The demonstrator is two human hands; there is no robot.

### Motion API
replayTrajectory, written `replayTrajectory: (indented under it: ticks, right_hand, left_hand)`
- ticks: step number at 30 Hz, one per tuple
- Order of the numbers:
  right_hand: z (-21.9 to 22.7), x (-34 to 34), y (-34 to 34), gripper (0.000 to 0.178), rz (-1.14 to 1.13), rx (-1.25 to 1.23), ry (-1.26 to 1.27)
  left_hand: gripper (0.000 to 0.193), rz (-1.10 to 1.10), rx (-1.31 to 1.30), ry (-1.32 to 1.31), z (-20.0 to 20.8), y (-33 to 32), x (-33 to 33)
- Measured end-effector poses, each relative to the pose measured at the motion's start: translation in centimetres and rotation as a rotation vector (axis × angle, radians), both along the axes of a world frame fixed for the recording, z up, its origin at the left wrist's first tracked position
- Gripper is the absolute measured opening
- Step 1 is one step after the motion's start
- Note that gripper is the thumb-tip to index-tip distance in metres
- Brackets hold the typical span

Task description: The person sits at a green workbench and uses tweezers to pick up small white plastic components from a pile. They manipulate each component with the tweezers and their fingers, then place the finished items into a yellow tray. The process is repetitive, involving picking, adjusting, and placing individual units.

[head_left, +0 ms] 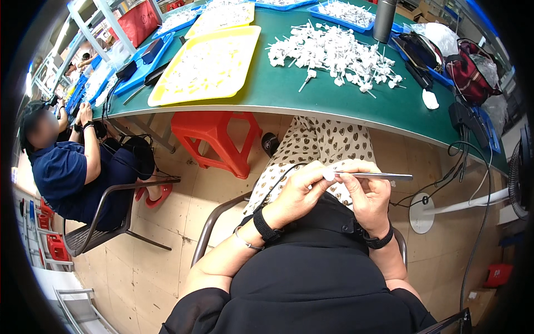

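Note:
Above my lap, my left hand (300,189) is closed, pinching a small white plastic piece (329,175) between thumb and fingers. My right hand (367,195) grips slim silver tweezers (384,176), held nearly level. Their tip end reaches the white piece, while the broad end sticks out to the right. Exact contact at the tip is hidden by my fingers. On the green table (250,103) in front lies a loose heap of white plastic parts (339,53) with thin stems. A yellow tray (208,67) with many small pale pieces stands left of the heap.
A grey bottle (384,21) stands behind the heap. Bags (471,69) and cables crowd the table's right end. Under the table is a red stool (214,136); a fan (517,172) stands at right. A co-worker in dark blue (72,172) sits at left.

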State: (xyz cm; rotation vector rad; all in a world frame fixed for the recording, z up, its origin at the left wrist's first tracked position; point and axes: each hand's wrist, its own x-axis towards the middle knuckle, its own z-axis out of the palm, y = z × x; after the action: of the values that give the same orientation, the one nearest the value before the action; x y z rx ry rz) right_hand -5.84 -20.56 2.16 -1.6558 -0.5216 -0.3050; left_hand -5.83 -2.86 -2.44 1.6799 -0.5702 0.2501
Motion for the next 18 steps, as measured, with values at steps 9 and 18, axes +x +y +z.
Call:
replayTrajectory:
  ticks: [9,18]
  right_hand:
    - [-0.03,0.15,0.05,0.006,-0.026,-0.073,-0.091]
    - [-0.41,0.23,-0.06,0.006,-0.010,-0.049,-0.069]
  left_hand:
    - [0.005,-0.001,0.010,-0.024,0.02,0.12,0.04]
    - [0.003,-0.033,0.000,0.000,0.10,0.19,0.09]
